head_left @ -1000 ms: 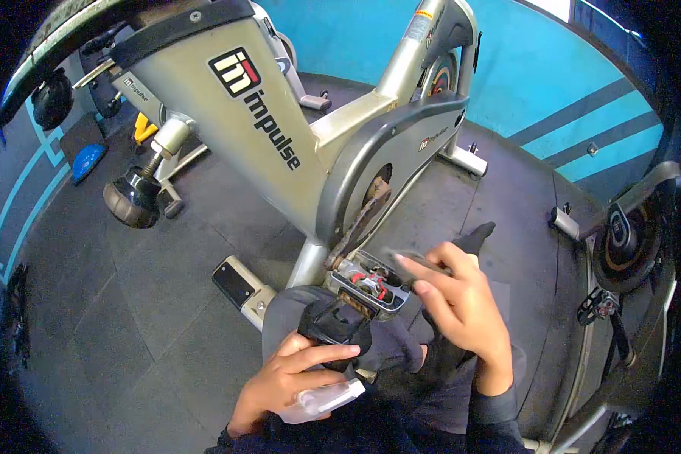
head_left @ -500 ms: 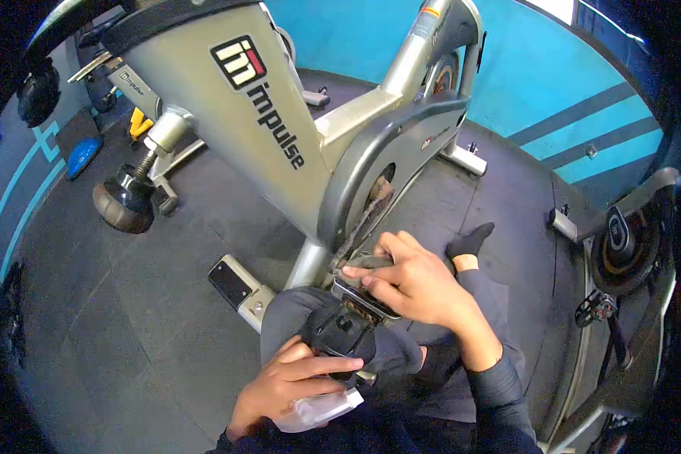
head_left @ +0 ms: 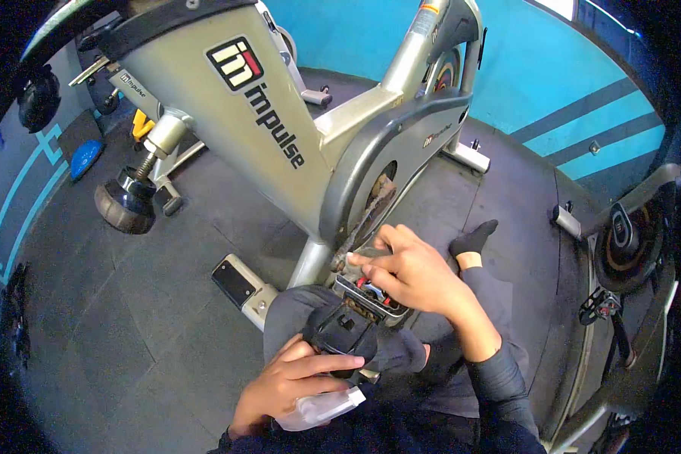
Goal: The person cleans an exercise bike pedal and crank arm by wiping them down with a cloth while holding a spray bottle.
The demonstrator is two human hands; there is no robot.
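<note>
In the head view, a bike pedal with a black toe cage (head_left: 339, 333) sits over my lap, its metal frame and red parts showing on the far side. My left hand (head_left: 299, 382) grips the near end of the cage with its fingers. Tucked in the same palm is a translucent plastic bottle (head_left: 318, 411) with a white cap. Close to the crank arm (head_left: 372, 214), my right hand (head_left: 416, 274) has its fingers bent together at the pedal's far side. A grey cloth-like piece (head_left: 368, 253) shows at its fingertips, partly hidden.
The grey exercise bike (head_left: 261, 129) stands right in front, with its floor foot (head_left: 240, 291) left of my knee. Another bike (head_left: 620, 257) is at the right. A blue wall (head_left: 537, 83) rises behind. My sock-covered foot (head_left: 473, 237) rests on the dark floor.
My right hand has shifted slightly at the pedal, and red parts inside the frame now show more. My left hand keeps its grip on the cage and bottle.
</note>
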